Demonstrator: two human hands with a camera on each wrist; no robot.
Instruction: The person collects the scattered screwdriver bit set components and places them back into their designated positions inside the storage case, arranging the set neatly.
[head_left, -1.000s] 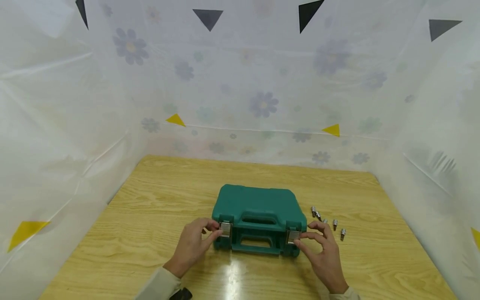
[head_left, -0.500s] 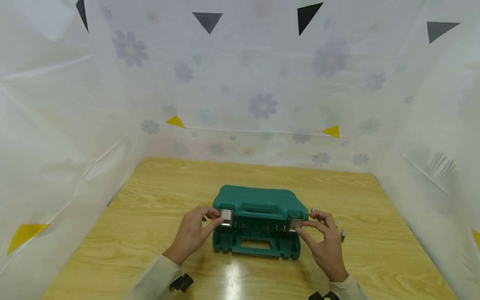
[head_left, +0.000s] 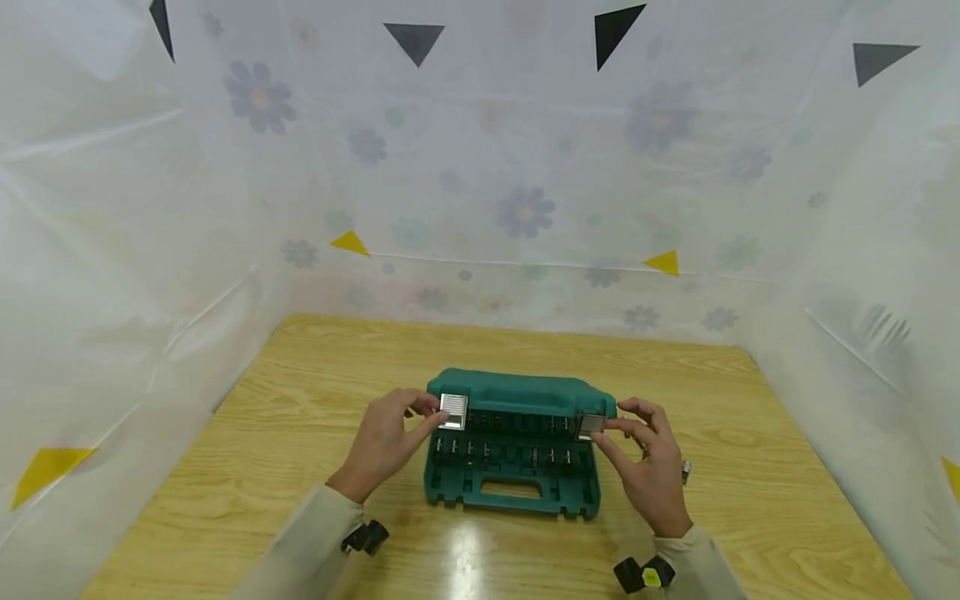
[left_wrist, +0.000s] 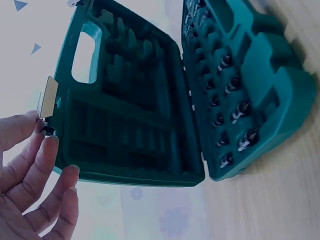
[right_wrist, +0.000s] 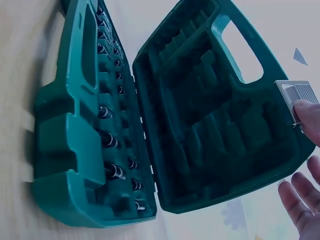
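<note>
The forearms are covered by a left sleeve (head_left: 303, 542) and a right sleeve (head_left: 701, 571), both pale beige. At the cuffs, a black, two-lobed left camera (head_left: 369, 537) and a similar right camera (head_left: 628, 575), marked by a yellow-green patch (head_left: 651, 577), are worn.

On the yellow wood-grained counter (head_left: 337, 367), a green plastic case (head_left: 450, 485) rests with its lid (head_left: 525, 387) partly raised over small dark pieces (head_left: 471, 450) in rows; your left hand (head_left: 382, 442) and right hand (head_left: 651, 471) each pinch a ribbed silver metal latch (head_left: 454, 406).
</note>
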